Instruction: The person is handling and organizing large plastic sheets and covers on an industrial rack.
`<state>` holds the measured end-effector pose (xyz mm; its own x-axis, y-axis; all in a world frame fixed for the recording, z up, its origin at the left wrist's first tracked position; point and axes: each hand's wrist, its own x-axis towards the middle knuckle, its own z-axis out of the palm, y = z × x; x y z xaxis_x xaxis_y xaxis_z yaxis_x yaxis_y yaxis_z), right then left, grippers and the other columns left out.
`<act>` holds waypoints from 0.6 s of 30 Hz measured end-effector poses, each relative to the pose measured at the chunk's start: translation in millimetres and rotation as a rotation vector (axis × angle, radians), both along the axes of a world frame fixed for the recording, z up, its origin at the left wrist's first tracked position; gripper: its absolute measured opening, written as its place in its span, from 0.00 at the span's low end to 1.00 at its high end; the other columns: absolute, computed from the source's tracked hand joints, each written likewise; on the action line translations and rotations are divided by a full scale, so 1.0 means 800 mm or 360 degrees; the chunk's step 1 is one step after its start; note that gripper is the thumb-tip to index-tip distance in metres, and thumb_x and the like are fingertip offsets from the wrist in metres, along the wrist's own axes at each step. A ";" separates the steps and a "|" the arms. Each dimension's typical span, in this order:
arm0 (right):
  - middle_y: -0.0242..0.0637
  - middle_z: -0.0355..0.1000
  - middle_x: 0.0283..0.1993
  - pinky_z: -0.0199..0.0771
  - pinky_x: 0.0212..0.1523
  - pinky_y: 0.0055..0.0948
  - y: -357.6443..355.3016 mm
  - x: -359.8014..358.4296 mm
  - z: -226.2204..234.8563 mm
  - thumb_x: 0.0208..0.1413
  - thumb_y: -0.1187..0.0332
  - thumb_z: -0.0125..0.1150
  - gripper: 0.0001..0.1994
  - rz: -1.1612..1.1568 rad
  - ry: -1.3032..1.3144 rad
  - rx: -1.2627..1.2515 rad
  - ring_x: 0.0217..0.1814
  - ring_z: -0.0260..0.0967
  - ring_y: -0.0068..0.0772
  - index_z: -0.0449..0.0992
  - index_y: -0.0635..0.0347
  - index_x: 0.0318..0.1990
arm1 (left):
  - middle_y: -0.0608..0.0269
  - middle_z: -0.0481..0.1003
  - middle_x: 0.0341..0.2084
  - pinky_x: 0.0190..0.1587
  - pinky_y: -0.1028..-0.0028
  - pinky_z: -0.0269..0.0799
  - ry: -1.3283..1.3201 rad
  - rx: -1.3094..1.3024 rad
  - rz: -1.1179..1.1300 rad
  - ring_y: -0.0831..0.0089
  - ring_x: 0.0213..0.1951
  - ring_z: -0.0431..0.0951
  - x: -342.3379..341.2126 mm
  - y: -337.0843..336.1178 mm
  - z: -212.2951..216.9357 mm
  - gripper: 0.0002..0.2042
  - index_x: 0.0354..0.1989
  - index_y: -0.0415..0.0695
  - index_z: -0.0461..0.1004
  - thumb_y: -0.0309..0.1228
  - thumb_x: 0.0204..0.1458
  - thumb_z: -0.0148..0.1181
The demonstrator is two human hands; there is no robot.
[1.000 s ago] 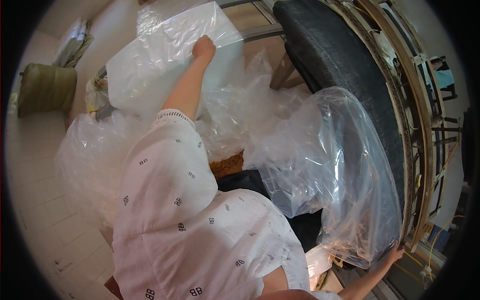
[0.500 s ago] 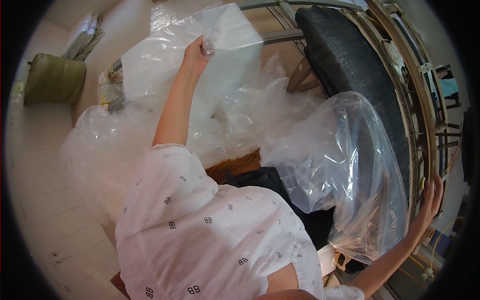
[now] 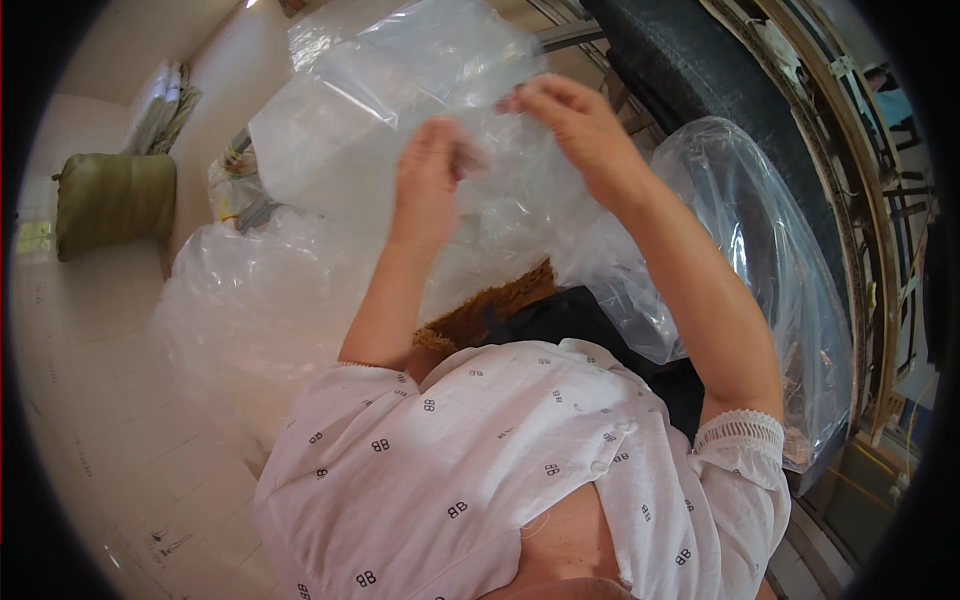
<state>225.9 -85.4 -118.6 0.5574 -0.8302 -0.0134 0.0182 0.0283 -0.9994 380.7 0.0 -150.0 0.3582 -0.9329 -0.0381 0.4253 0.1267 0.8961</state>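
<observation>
Both hands are raised in front of the person, close together, working on one clear plastic bag (image 3: pixel 400 120). The left hand (image 3: pixel 432 170) has its fingers curled shut, pinching the film near the bag's middle. The right hand (image 3: pixel 565 115), just beside it and a little higher, grips the same bag at its upper edge with bent fingers. The bag spreads out to the left of and above both hands, flat and see-through.

Below the hands lies a heap of more clear plastic (image 3: pixel 260 300), crumpled and puffed up. To the right of the right forearm sits a large inflated bag (image 3: pixel 770 260), resting against a dark cushion (image 3: pixel 720 90). Under the left forearm a brown patch (image 3: pixel 480 310) shows through the plastic. Far left of the hands, a green sack (image 3: pixel 110 200) stands on the pale tiled floor (image 3: pixel 110 440).
</observation>
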 end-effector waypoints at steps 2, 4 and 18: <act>0.31 0.71 0.32 0.62 0.43 0.23 -0.018 -0.031 0.002 0.54 0.58 0.53 0.12 -0.0167 -0.0090 -0.0058 0.35 0.64 0.19 0.73 0.57 0.37 | 0.69 0.68 0.19 0.26 0.77 0.65 0.0486 -0.0038 0.0286 0.80 0.20 0.67 0.070 0.000 -0.019 0.06 0.28 0.46 0.68 0.31 0.56 0.47; 0.31 0.70 0.30 0.66 0.41 0.24 -0.028 -0.076 0.014 0.55 0.60 0.50 0.10 -0.0434 -0.0280 0.0050 0.35 0.67 0.21 0.71 0.56 0.32 | 0.71 0.60 0.14 0.21 0.80 0.63 0.0836 -0.0126 0.0219 0.80 0.17 0.62 0.199 0.016 -0.076 0.06 0.23 0.46 0.62 0.22 0.51 0.48; 0.44 0.65 0.52 0.66 0.48 0.30 -0.032 -0.330 0.086 0.59 0.59 0.44 0.13 -0.1370 -0.0618 0.0053 0.54 0.63 0.32 0.68 0.58 0.42 | 0.47 0.72 0.39 0.42 0.61 0.68 -0.2260 0.1253 0.2043 0.52 0.41 0.72 0.605 0.114 -0.107 0.12 0.36 0.35 0.70 0.31 0.53 0.42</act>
<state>-37.9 -110.8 -50.1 -0.2763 -0.9610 0.0135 0.3776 -0.1215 -0.9180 864.6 91.5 -235.5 0.7828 -0.1092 0.6126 -0.4576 -0.7682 0.4477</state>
